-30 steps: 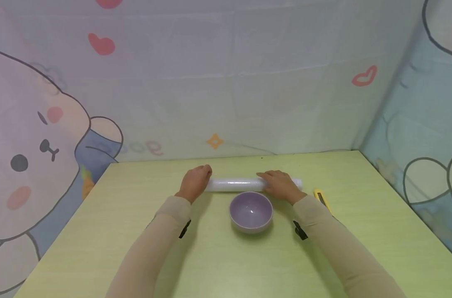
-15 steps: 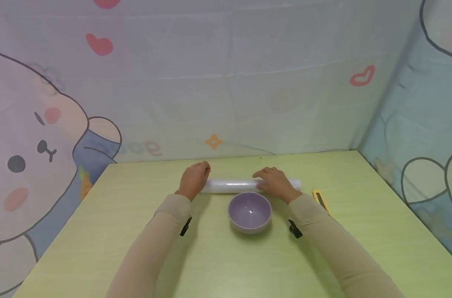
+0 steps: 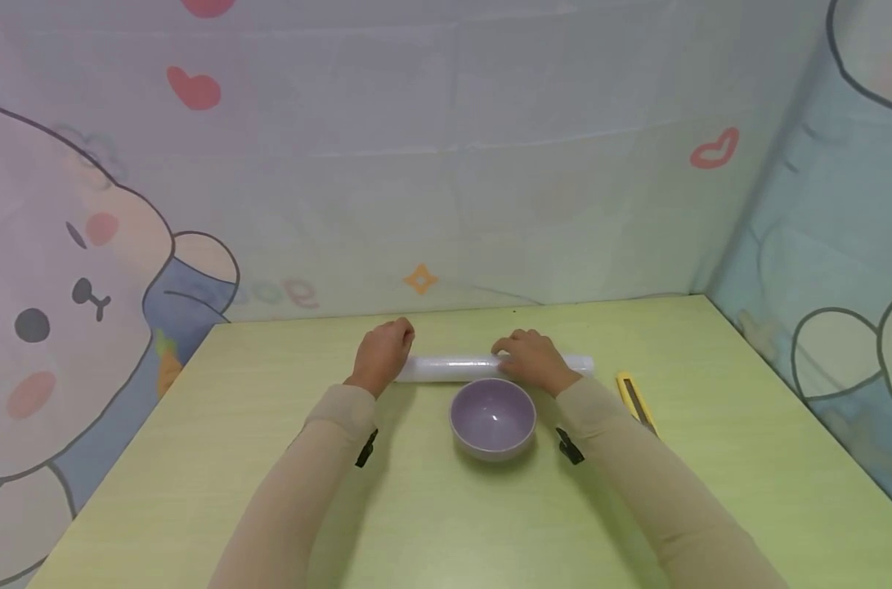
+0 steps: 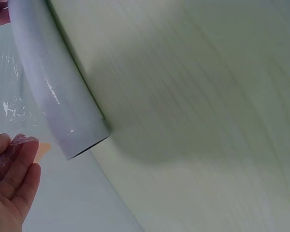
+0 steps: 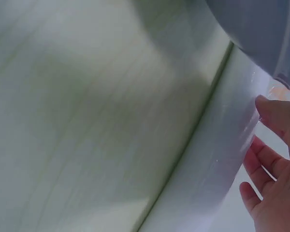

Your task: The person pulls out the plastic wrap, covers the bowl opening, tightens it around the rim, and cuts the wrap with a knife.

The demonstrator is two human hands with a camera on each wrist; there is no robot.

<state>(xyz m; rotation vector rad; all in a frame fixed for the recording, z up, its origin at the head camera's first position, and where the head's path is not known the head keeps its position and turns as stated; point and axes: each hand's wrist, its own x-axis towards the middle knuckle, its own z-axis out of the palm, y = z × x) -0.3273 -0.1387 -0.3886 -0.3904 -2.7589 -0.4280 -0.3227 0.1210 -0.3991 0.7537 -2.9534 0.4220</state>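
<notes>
A roll of cling film lies crosswise on the table, beyond a purple bowl. At its left end my left hand pinches a loose edge of clear film; in the left wrist view the film stretches up beside the roll from the fingertips. My right hand is over the right part of the roll. In the right wrist view the right hand has its thumb at the film surface, the other fingers loosely bent and spread along the roll's far side. Its exact contact with the film is unclear.
A yellow utility knife lies on the table right of the right hand, partly hidden by the sleeve. A printed cloth backdrop rises behind the table and at both sides.
My right hand has moved left along the roll, baring more of its right end. The left hand stays at the left end, and the bowl has not moved.
</notes>
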